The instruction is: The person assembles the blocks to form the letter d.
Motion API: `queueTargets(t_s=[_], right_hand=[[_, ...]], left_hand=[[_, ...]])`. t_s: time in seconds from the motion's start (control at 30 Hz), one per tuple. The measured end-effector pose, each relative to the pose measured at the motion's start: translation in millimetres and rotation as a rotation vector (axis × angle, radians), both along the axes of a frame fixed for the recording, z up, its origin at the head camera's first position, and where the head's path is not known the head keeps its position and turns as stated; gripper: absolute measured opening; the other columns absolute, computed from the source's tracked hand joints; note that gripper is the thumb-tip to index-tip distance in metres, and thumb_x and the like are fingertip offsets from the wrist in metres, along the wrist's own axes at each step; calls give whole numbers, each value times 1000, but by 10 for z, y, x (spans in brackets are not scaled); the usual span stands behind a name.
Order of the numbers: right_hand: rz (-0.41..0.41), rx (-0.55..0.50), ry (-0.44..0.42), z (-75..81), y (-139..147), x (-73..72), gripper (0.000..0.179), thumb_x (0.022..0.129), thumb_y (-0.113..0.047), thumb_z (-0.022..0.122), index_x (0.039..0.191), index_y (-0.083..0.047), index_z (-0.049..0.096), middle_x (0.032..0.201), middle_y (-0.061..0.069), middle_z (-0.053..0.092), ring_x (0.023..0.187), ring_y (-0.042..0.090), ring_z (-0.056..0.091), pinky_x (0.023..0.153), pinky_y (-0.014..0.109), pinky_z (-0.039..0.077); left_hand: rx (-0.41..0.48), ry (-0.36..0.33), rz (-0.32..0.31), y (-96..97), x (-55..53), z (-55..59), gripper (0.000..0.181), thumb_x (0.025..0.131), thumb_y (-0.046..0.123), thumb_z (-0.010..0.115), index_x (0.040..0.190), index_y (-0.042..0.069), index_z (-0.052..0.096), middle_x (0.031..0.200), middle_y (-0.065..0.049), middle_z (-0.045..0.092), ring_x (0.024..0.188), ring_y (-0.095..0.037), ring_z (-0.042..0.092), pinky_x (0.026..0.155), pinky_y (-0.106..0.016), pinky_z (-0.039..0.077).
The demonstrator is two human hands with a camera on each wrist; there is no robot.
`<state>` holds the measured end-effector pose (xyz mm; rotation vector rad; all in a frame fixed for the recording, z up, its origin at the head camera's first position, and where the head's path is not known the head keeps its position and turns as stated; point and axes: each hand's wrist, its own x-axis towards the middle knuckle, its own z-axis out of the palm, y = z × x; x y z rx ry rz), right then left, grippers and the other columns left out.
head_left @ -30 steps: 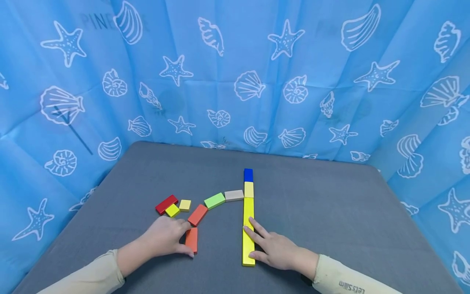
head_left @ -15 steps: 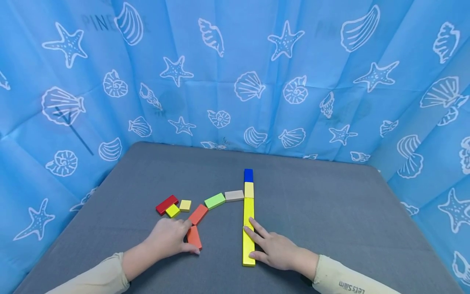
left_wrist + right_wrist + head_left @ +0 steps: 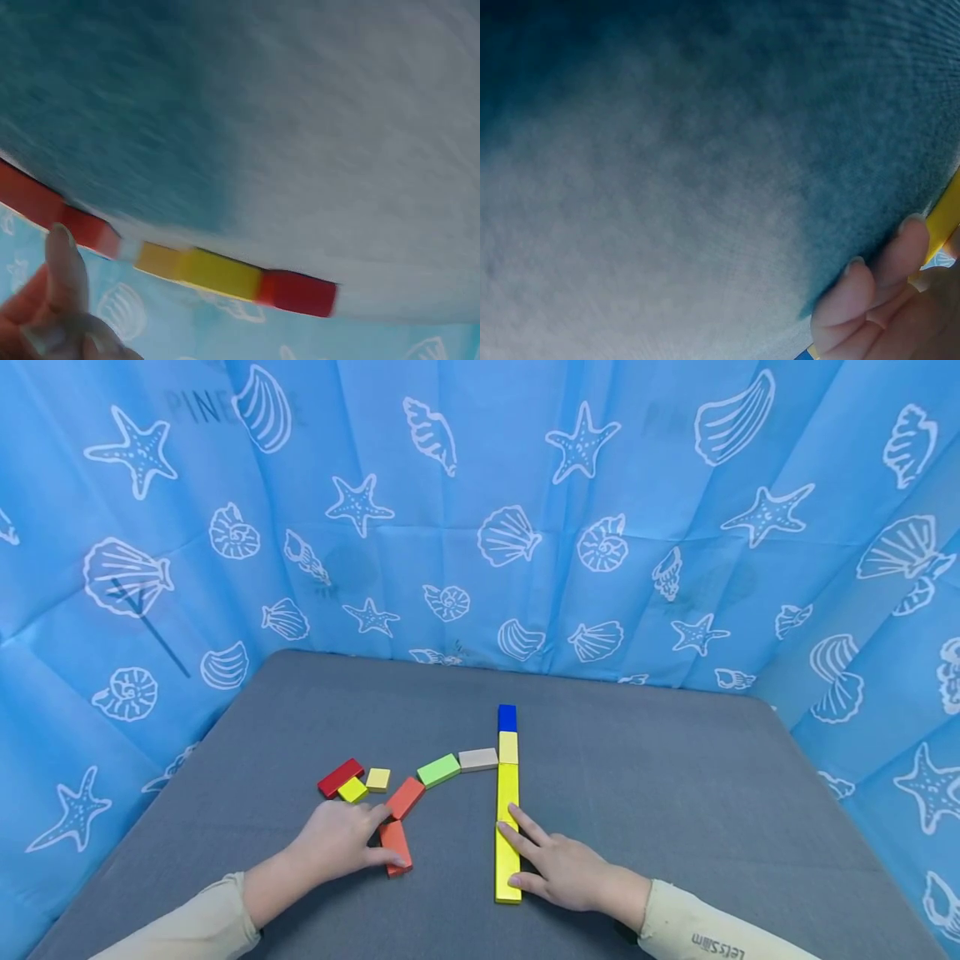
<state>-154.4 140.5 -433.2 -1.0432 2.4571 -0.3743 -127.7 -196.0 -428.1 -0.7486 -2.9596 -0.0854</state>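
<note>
My left hand holds the nearer orange block, thumb on its near end and index finger by its far end. That block slants, its far end meeting a second orange block. From there a green block and a beige block curve up to a straight column. This column runs from two long yellow blocks through a pale yellow block to a blue block. The right hand rests spread on the long yellow blocks, fingers extended.
Left of the curve lie a dark red block, a small yellow block touching it, and a pale yellow square block. The grey table backs onto a blue shell-print curtain.
The left hand has swung the near end of the nearer orange block to the right, so it now slants. My right hand and the column have stayed still.
</note>
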Motion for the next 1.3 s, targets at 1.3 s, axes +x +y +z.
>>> queueTargets(t_s=[1.3], right_hand=[[-3,-3,-4,-1,-13,6,69,100,-53,42,155,-14,27,162,11,12,119,33,55,90,49,48]], left_hand=[[-15,-160,5,-78,-62,-52,73,84,68,57,133,14,62,51,8,29,44,-7,21,47,-25,14]])
